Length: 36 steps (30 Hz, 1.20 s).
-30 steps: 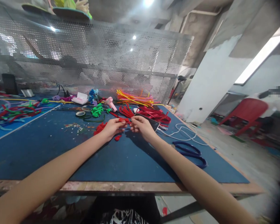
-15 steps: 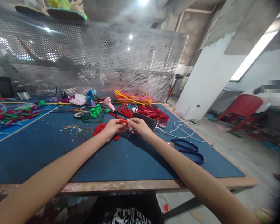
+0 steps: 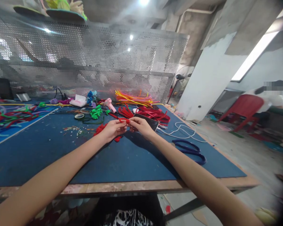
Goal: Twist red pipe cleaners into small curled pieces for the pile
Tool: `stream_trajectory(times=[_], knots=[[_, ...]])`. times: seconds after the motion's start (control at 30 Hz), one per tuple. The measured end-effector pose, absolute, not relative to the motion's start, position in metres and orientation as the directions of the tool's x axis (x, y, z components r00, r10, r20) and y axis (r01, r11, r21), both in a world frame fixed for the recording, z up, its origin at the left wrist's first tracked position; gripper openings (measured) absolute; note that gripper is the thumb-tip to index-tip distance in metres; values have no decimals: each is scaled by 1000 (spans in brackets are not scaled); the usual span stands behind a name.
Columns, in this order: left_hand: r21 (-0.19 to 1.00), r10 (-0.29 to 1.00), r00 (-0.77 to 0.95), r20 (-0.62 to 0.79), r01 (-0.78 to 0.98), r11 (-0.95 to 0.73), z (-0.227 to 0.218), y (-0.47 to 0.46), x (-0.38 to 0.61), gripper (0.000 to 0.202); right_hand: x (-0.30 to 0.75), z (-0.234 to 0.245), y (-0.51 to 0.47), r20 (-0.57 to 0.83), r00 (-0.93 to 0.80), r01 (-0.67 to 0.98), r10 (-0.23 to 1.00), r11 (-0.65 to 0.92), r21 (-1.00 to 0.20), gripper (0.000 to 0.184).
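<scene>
Matting point(image 3: 96, 169), blue, flat and faintly scuffed, covers most of the tabletop before you, with a worn wooden edge point(image 3: 96, 189) along your near side. Across the far side stands a metal screen point(image 3: 91, 53), grey and punched all over with small round holes. At the far left of the table, fuzzy stems point(image 3: 16, 117) in red, green and lilac lie in a loose tangle. Straighter yellow, orange and pink stems point(image 3: 134, 99) form a bundle at the far middle, with glossy, flat red ribbon point(image 3: 157, 114) looped nearer, a little to the right.

Both your hands meet over the middle of the mat: your left hand point(image 3: 112, 130) and your right hand point(image 3: 141, 126) are each closed in a pinch, thumb against fingers. To the near right lie scissors point(image 3: 191, 153) with rounded, smooth blue handles (your right forearm hides the rest). A dark, glassy phone point(image 3: 151, 122) lies just beyond your right hand, and a pink glue gun point(image 3: 110, 105) sits farther off. Soft red tufts point(image 3: 99, 129) are heaped beside your left hand. Between your fingertips you grip a small, fuzzy red piece point(image 3: 124, 120), its full shape partly hidden. Tiny white beads point(image 3: 79, 131) speckle the mat to the left.
</scene>
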State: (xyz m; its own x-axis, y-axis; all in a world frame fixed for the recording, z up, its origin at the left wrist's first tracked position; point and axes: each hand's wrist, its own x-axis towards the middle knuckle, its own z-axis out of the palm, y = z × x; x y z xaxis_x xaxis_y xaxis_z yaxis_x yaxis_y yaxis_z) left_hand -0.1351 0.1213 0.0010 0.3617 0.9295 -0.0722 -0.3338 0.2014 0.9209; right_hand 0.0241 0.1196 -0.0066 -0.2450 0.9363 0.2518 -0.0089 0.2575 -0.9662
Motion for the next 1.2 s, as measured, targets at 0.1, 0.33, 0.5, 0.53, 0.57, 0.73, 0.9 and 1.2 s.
stream_trajectory(times=[0.1,0.33,0.5,0.53,0.57,0.73,0.9,1.2], knots=[[918,928,365,-80,-336,211,1,121,-135,7,28,-6,122,297,-253,27,921,313,-949,29],[912,913,396,-98,-331,242,4,118,-134,9,32,-8,126,394,-302,238,868,468,-851,18],[909,892,441,-101,-323,263,2,119,-135,6,42,-6,128,524,-296,484,798,599,-638,5],[908,887,450,-100,-324,266,2,119,-135,6,44,-5,128,544,-295,532,785,608,-589,7],[907,884,458,-97,-326,268,1,119,-135,7,46,-4,128,559,-295,576,775,611,-543,9],[904,875,481,-59,-347,252,1,121,-136,9,49,1,126,601,-306,742,738,581,-335,15],[898,875,484,6,-388,208,4,120,-135,18,52,2,125,599,-331,827,730,529,-188,15],[928,887,461,24,-339,151,4,121,-136,19,55,4,126,626,-341,845,701,520,-121,16]])
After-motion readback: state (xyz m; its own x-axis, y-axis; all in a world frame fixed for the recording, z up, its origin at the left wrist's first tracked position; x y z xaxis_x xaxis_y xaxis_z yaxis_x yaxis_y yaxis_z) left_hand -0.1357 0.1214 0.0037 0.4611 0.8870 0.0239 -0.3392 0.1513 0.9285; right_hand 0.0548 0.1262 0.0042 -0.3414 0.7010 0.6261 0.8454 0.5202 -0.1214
